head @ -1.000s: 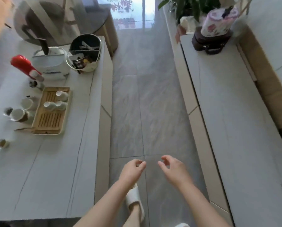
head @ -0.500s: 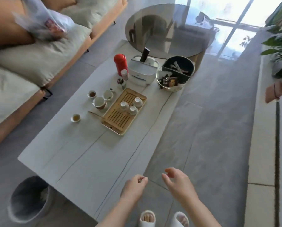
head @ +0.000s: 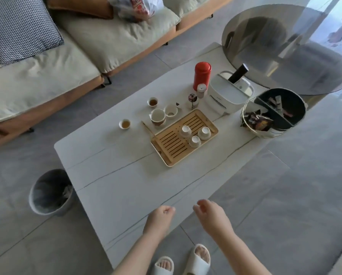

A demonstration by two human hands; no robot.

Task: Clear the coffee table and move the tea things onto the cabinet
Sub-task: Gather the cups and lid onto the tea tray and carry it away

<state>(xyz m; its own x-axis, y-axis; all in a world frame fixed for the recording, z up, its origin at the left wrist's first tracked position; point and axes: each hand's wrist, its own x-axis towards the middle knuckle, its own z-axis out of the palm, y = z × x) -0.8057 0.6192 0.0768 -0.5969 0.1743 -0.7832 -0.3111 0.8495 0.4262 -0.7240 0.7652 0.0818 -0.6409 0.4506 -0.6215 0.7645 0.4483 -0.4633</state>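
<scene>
On the white coffee table [head: 114, 187] lies a slatted bamboo tea tray [head: 172, 147] with three small white cups [head: 195, 133] on it. Left of the tray stand a larger cup [head: 158, 116], a small strainer dish [head: 171, 111] and two small cups of tea [head: 124, 124] [head: 152, 101]. A red canister [head: 202, 75] and a white kettle box [head: 228, 94] stand behind. My left hand [head: 160, 217] and right hand [head: 212, 214] hover over the table's near edge, fingers loosely curled, holding nothing.
A divided round snack bowl [head: 275, 114] sits at the table's right end beside a round glass table [head: 289, 46]. A grey waste bin [head: 49, 192] stands on the floor left of the table. A sofa [head: 47, 76] runs behind. My slippered feet [head: 182, 261] are below.
My view has swung left from the cabinet and floor to the coffee table, which now fills the middle. Both hands stay in front of me, empty and loosely curled.
</scene>
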